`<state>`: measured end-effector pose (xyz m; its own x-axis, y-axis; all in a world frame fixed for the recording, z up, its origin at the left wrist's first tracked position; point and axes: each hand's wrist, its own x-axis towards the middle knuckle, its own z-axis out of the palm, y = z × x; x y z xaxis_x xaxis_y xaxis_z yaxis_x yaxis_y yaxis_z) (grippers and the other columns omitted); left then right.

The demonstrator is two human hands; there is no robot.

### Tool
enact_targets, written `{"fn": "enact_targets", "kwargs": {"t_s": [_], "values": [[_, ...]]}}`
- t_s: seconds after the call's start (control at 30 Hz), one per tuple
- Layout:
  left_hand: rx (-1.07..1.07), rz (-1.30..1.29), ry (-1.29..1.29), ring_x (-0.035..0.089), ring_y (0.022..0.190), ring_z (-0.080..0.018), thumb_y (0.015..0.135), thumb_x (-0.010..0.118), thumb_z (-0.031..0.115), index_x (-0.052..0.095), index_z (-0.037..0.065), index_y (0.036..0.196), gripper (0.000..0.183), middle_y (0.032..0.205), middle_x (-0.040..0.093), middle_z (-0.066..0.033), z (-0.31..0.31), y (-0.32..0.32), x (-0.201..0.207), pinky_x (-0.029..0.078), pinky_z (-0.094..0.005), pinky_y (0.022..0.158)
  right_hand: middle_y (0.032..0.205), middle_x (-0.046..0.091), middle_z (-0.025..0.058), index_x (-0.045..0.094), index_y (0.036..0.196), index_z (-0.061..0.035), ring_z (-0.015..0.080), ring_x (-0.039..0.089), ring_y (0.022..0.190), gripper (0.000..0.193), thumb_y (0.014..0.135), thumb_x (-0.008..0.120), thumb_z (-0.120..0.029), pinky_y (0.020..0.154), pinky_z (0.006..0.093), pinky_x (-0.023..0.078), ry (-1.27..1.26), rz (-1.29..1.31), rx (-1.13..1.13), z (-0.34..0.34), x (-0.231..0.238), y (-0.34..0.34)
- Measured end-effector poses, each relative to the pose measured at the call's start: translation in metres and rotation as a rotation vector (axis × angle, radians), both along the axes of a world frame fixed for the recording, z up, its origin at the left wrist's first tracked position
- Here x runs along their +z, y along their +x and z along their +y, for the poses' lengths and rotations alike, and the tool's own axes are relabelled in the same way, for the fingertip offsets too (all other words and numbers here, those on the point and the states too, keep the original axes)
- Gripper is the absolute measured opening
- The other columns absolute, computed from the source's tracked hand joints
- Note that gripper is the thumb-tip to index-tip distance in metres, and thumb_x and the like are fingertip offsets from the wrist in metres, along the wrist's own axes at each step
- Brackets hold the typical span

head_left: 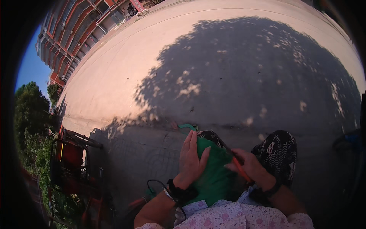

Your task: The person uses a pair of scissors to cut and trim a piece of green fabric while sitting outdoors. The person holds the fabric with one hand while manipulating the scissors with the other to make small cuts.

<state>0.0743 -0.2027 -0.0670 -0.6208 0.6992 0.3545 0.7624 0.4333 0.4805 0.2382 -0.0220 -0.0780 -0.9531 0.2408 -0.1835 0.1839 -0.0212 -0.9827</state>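
A green bundle, cloth or netting (213,171), lies across my lap; I cannot tell which it is. My left hand (193,158) rests on its left side with the fingers stretched out and the thumb apart. In my right hand (249,166) is a tool with an orange handle (241,170). A slim dark part runs from the handle toward the far left, along the bundle's right edge; its kind is unclear. Beyond my left fingertips, a strip of lighter green material (187,126) sticks out. My patterned dark trouser knee (280,150) shows at right.
At left stands a dark metal frame with wheels and red parts (74,160), beside green shrubs (36,147). A thin cord loop (154,182) is near my left wrist. Paved ground (114,80) with a tree's shadow stretches ahead toward a building (72,34). Something blue (354,141) sits at far right.
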Motion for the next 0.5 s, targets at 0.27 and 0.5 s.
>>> {"fn": "enact_targets", "kwargs": {"t_s": [0.27, 0.5], "values": [[0.229, -0.24, -0.057, 0.046, 0.133, -0.0449, 0.087, 0.074, 0.048, 0.024, -0.014, 0.149, 0.101, 0.143, 0.043, -0.0348, -0.015, 0.024, -0.012, 0.039, -0.0467, 0.11, 0.089, 0.065, 0.006, 0.052, 0.136, 0.001, 0.0104, 0.063, 0.073, 0.063, 0.088, 0.075, -0.034, 0.061, 0.0223, 0.052, -0.483, -0.217, 0.303, 0.017, 0.027, 0.005], [0.26, -0.158, -0.123, 0.047, 0.133, -0.0448, 0.081, 0.078, 0.047, 0.019, -0.012, 0.152, 0.109, 0.144, 0.043, -0.0331, -0.014, 0.039, -0.006, 0.04, -0.0474, 0.109, 0.09, 0.065, 0.006, 0.05, 0.138, 0.0014, 0.0101, 0.063, 0.076, 0.069, 0.091, 0.073, -0.045, 0.061, 0.0222, 0.052, -0.553, -0.3, 0.451, 0.01, 0.025, 0.007]]}}
